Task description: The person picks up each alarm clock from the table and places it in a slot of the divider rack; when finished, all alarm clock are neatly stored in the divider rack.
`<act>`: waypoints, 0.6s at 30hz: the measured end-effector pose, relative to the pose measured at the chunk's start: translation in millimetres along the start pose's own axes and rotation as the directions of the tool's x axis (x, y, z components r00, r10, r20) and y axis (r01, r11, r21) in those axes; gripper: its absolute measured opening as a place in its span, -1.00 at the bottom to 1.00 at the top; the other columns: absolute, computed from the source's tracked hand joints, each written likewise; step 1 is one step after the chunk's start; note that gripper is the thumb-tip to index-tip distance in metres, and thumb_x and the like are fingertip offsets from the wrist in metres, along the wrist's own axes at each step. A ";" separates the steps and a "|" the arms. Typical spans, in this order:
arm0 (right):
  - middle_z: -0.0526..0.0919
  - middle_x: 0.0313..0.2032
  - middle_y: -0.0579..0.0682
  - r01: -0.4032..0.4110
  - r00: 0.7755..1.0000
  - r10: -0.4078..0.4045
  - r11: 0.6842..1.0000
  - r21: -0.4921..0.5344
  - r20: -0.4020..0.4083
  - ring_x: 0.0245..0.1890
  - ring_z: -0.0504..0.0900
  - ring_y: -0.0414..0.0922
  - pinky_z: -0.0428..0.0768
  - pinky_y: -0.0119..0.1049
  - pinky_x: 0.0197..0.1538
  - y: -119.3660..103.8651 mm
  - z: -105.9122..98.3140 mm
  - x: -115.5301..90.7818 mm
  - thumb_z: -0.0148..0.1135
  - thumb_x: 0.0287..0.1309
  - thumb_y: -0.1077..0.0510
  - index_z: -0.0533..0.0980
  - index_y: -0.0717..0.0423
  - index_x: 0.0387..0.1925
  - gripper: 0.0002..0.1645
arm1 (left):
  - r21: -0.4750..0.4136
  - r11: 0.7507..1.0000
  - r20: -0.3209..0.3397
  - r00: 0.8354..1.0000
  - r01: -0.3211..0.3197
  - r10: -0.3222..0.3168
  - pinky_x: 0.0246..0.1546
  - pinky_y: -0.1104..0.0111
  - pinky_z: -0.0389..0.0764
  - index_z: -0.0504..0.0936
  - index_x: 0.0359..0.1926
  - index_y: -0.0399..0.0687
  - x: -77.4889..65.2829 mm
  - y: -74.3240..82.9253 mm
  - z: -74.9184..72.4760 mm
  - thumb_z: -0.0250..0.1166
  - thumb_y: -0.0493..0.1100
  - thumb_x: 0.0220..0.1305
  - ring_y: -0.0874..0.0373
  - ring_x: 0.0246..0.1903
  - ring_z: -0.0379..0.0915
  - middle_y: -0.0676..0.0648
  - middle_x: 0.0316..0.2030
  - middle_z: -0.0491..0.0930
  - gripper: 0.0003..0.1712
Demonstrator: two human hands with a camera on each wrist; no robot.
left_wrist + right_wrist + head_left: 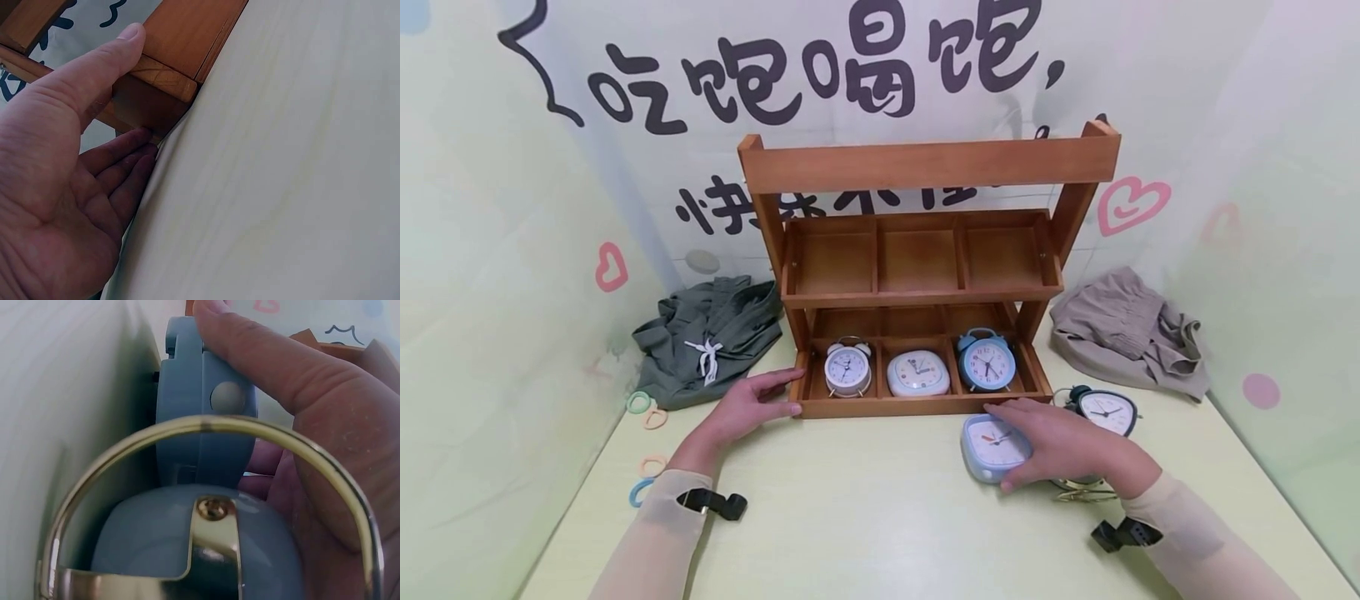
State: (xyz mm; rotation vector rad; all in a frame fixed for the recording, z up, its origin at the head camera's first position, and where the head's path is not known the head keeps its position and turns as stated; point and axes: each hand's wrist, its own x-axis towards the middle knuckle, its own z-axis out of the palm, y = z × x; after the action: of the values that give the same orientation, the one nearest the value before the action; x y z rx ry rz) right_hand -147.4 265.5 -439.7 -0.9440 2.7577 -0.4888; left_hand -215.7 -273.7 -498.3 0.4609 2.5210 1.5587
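A brown wooden two-tier shelf [925,406] stands on the table. My left hand [748,408] touches its front left corner, thumb at the front edge and the other fingers extended along the end. My right hand [1063,437] holds a blue rounded-square alarm clock [996,450] before the shelf's right front, its face upward. The thumb presses one side and the fingers the opposite side. In the lower tier sit a white twin-bell clock [847,369], a white rounded-square clock [918,373] and a blue twin-bell clock [987,363], one per compartment.
Beyond my right hand lies a dark-rimmed clock [1105,412]. A blue-grey clock with a gold handle [209,425] is close under the right wrist, mostly hidden in the head view. Folded cloths, dark green [707,342] and taupe [1127,333], flank the shelf. Colored rings [638,403] lie left.
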 end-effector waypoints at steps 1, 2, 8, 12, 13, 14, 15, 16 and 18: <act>0.57 0.44 0.24 0.003 1.000 -0.003 1.000 -0.003 -0.005 0.38 0.60 0.23 0.67 0.22 0.34 -0.1 0.6 0.0 0.65 -0.05 -0.60 0.39 0.24 0.62 0.46 | -0.002 1.000 0.000 1.000 -0.001 0.001 0.60 -0.06 0.39 0.67 0.51 0.09 -0.2 -0.5 0.1 0.67 -0.02 0.33 -0.19 0.53 0.44 -0.11 0.57 0.49 -0.24; 0.59 0.42 0.23 0.007 1.000 -0.007 1.000 -0.011 -0.012 0.37 0.61 0.22 0.67 0.22 0.34 -0.1 1.2 0.0 0.65 -0.05 -0.60 0.40 0.24 0.61 0.46 | -0.005 1.000 -0.001 1.000 -0.003 0.003 0.60 -0.06 0.39 0.67 0.51 0.08 -0.3 -1.0 0.2 0.67 -0.02 0.33 -0.19 0.52 0.44 -0.12 0.56 0.49 -0.24; 0.65 0.35 0.17 0.025 0.998 -0.028 0.998 -0.051 -0.055 0.34 0.64 0.19 0.69 0.20 0.34 -2.5 3.7 1.1 0.65 -0.11 -0.64 0.48 0.27 0.53 0.44 | -0.022 1.000 0.000 1.000 0.001 -0.001 0.60 -0.07 0.38 0.68 0.50 0.09 -1.4 -1.7 0.8 0.68 -0.02 0.32 -0.20 0.53 0.44 -0.12 0.56 0.49 -0.25; 0.65 0.33 0.15 0.026 0.997 -0.030 0.998 -0.060 -0.076 0.33 0.65 0.16 0.69 0.18 0.35 -5.6 4.5 2.9 0.68 -0.14 -0.62 0.50 0.23 0.50 0.41 | -0.027 1.000 0.004 1.000 0.010 -0.010 0.60 -0.07 0.38 0.67 0.51 0.10 -2.0 -0.6 0.5 0.68 -0.01 0.32 -0.20 0.53 0.43 -0.12 0.57 0.49 -0.23; 0.65 0.33 0.17 0.030 0.996 -0.035 0.998 -0.060 -0.084 0.32 0.65 0.18 0.69 0.19 0.34 -6.4 4.4 3.4 0.69 -0.14 -0.61 0.51 0.22 0.49 0.39 | -0.027 1.000 0.002 1.000 0.015 -0.015 0.60 -0.06 0.39 0.67 0.50 0.12 -2.1 -0.3 0.3 0.69 0.00 0.31 -0.19 0.53 0.43 -0.11 0.57 0.49 -0.23; 0.64 0.34 0.18 0.031 0.995 -0.036 0.998 -0.063 -0.090 0.32 0.65 0.18 0.69 0.19 0.34 -7.6 4.1 3.7 0.70 -0.14 -0.59 0.51 0.21 0.49 0.38 | -0.027 1.000 0.002 1.000 0.016 -0.016 0.60 -0.06 0.39 0.67 0.51 0.11 -2.2 -0.1 0.2 0.68 0.00 0.31 -0.20 0.53 0.43 -0.11 0.57 0.49 -0.23; 0.64 0.34 0.18 0.030 0.995 -0.036 0.997 -0.064 -0.097 0.32 0.65 0.17 0.70 0.18 0.33 -8.6 3.9 4.3 0.72 -0.15 -0.58 0.51 0.20 0.49 0.37 | -0.027 1.000 0.002 1.000 0.015 -0.015 0.60 -0.06 0.39 0.67 0.51 0.12 -2.1 0.0 0.1 0.68 0.00 0.31 -0.20 0.53 0.43 -0.11 0.57 0.49 -0.23; 0.64 0.33 0.18 0.032 0.994 -0.038 0.997 -0.065 -0.105 0.30 0.66 0.17 0.71 0.18 0.31 -10.1 3.2 4.5 0.73 -0.15 -0.57 0.51 0.20 0.49 0.37 | -0.028 1.000 0.001 1.000 0.015 -0.015 0.60 -0.06 0.39 0.68 0.50 0.12 -1.9 -0.3 0.1 0.68 -0.01 0.32 -0.19 0.53 0.43 -0.10 0.57 0.49 -0.24; 0.65 0.31 0.16 0.040 0.990 -0.049 0.997 -0.071 -0.130 0.25 0.67 0.12 0.74 0.13 0.24 -13.7 1.0 5.2 0.75 -0.16 -0.54 0.51 0.17 0.49 0.35 | -0.033 0.999 0.000 1.000 0.016 -0.016 0.60 -0.05 0.39 0.68 0.49 0.12 -1.2 -1.0 0.5 0.69 -0.01 0.31 -0.18 0.53 0.44 -0.09 0.56 0.50 -0.24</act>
State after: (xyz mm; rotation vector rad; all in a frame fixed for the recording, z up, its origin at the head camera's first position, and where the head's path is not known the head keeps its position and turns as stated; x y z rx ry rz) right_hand -143.5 251.9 -436.0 -1.0268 2.8936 -0.4831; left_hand -214.5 -274.0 -499.5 0.4351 2.4889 1.5924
